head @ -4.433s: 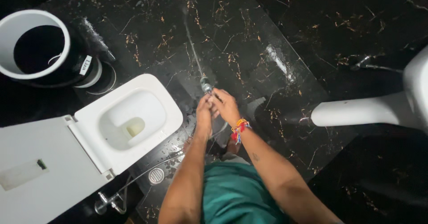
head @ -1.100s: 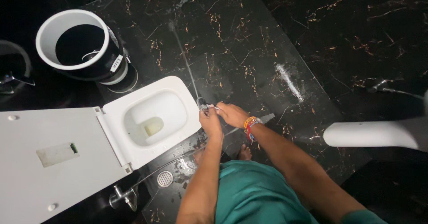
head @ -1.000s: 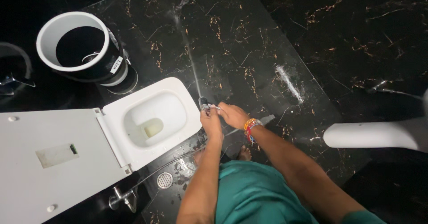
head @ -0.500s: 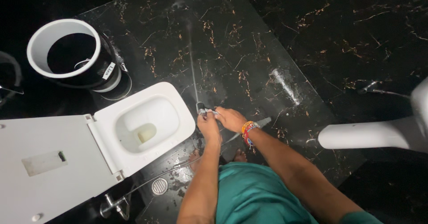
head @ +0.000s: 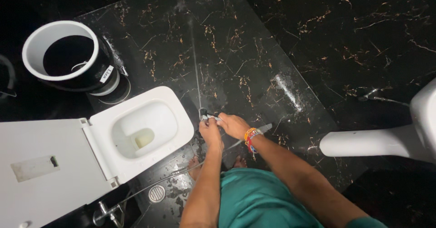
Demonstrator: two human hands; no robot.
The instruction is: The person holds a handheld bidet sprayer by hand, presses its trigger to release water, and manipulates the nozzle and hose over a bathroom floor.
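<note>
Both my hands grip a small chrome hand sprayer (head: 204,115) in front of me. My left hand (head: 210,130) wraps its handle from the left, and my right hand (head: 233,124), with coloured bands on the wrist, holds it from the right. A thin jet of water (head: 195,64) shoots from the nozzle away from me over the wet black marble floor (head: 254,51). The sprayer's metal hose (head: 154,185) trails back past my bare foot to a wall valve (head: 106,210) at the lower left.
A white toilet (head: 150,128) with its lid raised (head: 41,164) stands just left of my hands. A white-rimmed black bucket (head: 68,57) sits at the upper left. A round floor drain (head: 156,193) lies by the hose. A white pedestal basin (head: 386,139) juts in from the right.
My hands and the sprayer have stayed together near the toilet's corner. The view has shifted slightly, and the jet keeps running over the floor ahead.
</note>
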